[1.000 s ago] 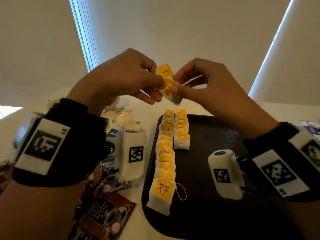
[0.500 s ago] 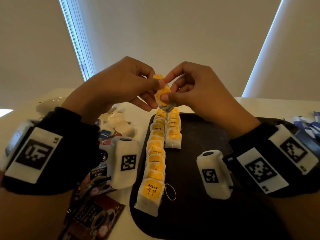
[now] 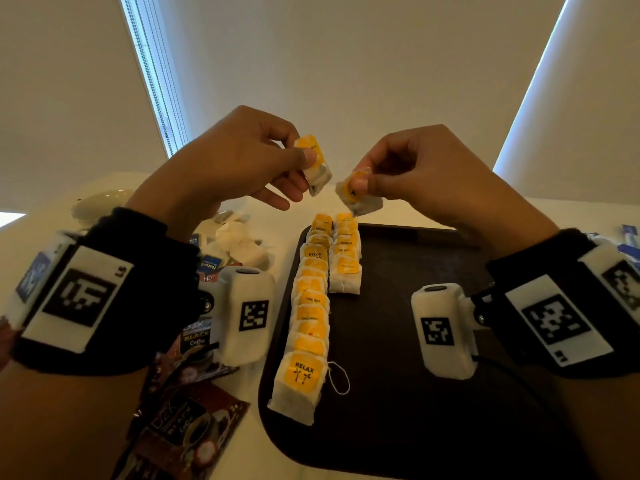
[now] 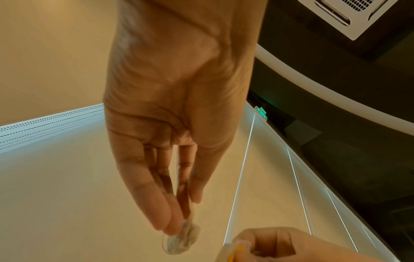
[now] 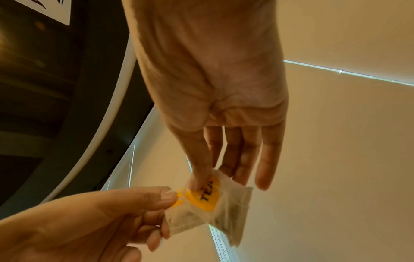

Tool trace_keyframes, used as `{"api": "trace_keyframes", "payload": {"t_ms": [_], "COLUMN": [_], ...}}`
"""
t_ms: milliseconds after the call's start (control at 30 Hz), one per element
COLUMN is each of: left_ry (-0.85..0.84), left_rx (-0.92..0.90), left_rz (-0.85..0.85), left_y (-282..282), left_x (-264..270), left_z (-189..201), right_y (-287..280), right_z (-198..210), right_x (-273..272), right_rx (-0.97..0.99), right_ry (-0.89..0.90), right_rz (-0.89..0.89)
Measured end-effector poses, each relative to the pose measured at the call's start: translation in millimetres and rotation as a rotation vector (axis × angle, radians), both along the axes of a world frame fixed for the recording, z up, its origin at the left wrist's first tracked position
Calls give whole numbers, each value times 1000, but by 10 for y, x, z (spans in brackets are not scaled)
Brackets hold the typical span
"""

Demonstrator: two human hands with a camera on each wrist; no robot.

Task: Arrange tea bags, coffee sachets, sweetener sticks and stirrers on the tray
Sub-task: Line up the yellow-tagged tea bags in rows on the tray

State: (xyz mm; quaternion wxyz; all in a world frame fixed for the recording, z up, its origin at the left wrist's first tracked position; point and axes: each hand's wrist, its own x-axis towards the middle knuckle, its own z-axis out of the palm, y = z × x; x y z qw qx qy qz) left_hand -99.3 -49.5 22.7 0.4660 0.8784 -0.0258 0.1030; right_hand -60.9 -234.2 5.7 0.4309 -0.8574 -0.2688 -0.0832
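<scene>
Above the far end of the black tray (image 3: 415,375) I hold two tea bags with yellow tags. My left hand (image 3: 304,157) pinches one tea bag (image 3: 317,168) between thumb and fingers; the left wrist view shows its lower end (image 4: 181,242) hanging below the fingertips. A short gap to the right, my right hand (image 3: 360,181) pinches the other tea bag (image 3: 362,200), with the thumb on its yellow tag (image 5: 206,198). On the tray lie a long row of tea bags (image 3: 310,317) and a shorter row (image 3: 344,261) beside it.
Dark coffee sachets (image 3: 187,424) lie on the white table left of the tray. A loose pile of tea bags (image 3: 242,244) and small blue packets (image 3: 209,265) sit further back on the left. Blue sticks (image 3: 628,240) show at the right edge. The tray's right part is bare.
The two tea bags were held together between both hands. The hands have drawn apart, each now holding one bag.
</scene>
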Motion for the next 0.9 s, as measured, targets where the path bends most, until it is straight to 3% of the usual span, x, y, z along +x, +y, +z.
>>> {"api": "trace_keyframes", "payload": {"t_ms": [233,367,533,733,900], "left_ry": [-15,-32,-48,-67,-61], "left_rx": [11,-1,-22,-21,1], "left_rz": [7,7,16,20,11], "left_y": [23,31,83,149,153], "left_x": [-16,-30,-65,-81,-94], "left_z": [16,40,98,145,155], "right_y": [-3,71,56,59,118], "right_z": [-88,-207,-289,-237,-376], "right_x": [-7,-42,-7,66,166], "right_rx": [-118,-243,-260,-221,-326], "right_ry": [103,322,579,796,870], "right_rz": [-118,-116,-49,9,-39]}}
